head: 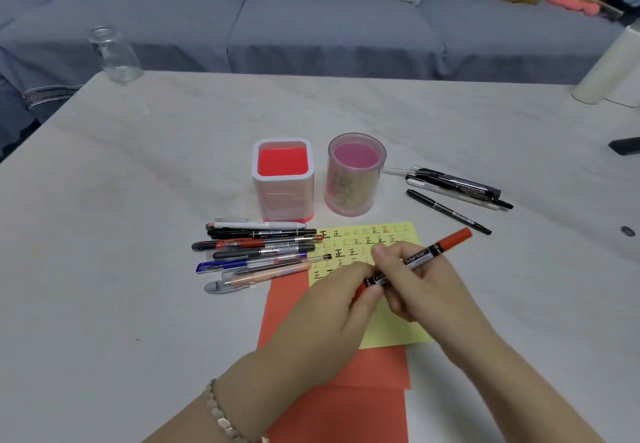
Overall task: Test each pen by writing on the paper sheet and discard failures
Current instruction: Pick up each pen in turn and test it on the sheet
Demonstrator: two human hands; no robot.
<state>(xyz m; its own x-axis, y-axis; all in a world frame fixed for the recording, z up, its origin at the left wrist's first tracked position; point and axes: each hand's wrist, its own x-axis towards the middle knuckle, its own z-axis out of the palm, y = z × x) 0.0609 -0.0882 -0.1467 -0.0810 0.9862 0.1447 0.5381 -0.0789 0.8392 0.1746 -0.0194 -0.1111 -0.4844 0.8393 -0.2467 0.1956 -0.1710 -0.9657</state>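
— Holding anything at this moment?

— Holding a red marker [420, 257] just above the yellow paper sheet [391, 325], slanting up and to the right. Wrapping the black middle of the barrel with the right hand [415, 286], grip curled round it. Pinching the near red end with the left hand [332, 307], grip pressed together on it.

— Reading anything on the barrel?

— Reading "Marker" in white letters. Failing to make out the smaller print beside it, too blurred.

— Showing what on the sheet?

— Showing rows of the character 正, mostly in black or faint ink, one in red near the far edge. Lying on top of a red sheet [374, 370] on the pale counter [138, 234], partly hidden under both hands.

— Finding the other pens where?

— Finding a pile of pens [256, 252] just left of the yellow sheet, some tips reaching its edge: black, red, blue, peach. Finding a second group of pens [457, 189] well off to the right, black and white, print too smeared to read.

— Seeing anything beyond?

— Seeing a square white holder [283, 179] with a red inside, just beside a round pink holder [355, 176]. Seeing a clear glass bottle [116, 54] at the far left corner.
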